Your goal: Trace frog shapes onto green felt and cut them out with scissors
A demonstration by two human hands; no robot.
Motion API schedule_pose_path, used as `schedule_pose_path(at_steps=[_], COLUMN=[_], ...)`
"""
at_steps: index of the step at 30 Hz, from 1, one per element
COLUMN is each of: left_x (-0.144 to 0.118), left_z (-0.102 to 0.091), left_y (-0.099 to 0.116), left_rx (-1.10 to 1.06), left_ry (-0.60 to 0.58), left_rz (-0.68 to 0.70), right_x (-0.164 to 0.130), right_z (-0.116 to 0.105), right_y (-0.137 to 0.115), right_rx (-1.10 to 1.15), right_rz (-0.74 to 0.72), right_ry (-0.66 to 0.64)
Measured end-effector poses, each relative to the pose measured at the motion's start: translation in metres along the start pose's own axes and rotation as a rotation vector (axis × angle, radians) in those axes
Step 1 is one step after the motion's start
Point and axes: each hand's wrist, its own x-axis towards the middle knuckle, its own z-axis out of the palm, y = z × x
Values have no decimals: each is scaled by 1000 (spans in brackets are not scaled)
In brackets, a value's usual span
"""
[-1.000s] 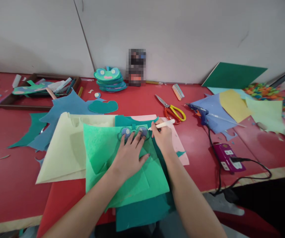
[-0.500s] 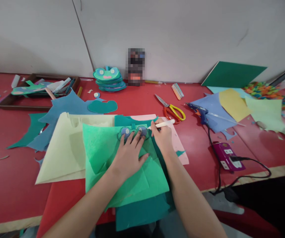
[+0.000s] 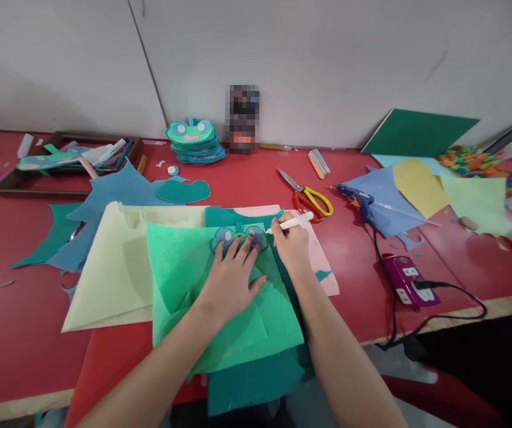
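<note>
The tabletop (image 3: 247,187) is red, the sheet (image 3: 256,339) bright green, the pen (image 3: 298,220) white. The cutout (image 3: 240,232) is green with blue-purple circles. The scissors (image 3: 300,189) have one yellow and one red handle; the glue gun (image 3: 363,205) is blue, the power strip (image 3: 405,273) magenta.

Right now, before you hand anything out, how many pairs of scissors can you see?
1: the scissors with yellow and red handles, on the table beyond the right hand. Others may be hidden under the felt.

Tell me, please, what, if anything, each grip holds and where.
The right grip holds the pen near its tip; the left grip grasps nothing, lying spread on the cutout and green sheet.
</note>
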Motion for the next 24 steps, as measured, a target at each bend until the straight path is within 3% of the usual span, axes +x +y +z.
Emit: schedule_pose_path(at_steps=[5, 10, 15, 24], left_x=[1, 1, 1, 1], left_z=[0, 1, 1, 0], left_y=[-1, 0, 1, 1], left_rx=[-4, 2, 4, 11], left_ry=[3, 4, 8, 3], left_rz=[-3, -3, -6, -6], right_x=[0, -1, -8, -10], right_z=[0, -2, -9, -6], right_y=[-1, 3, 10, 6], right_rx=[18, 40, 232, 262], right_rz=[-7, 35, 96, 45], right_ry=[-34, 34, -52, -67])
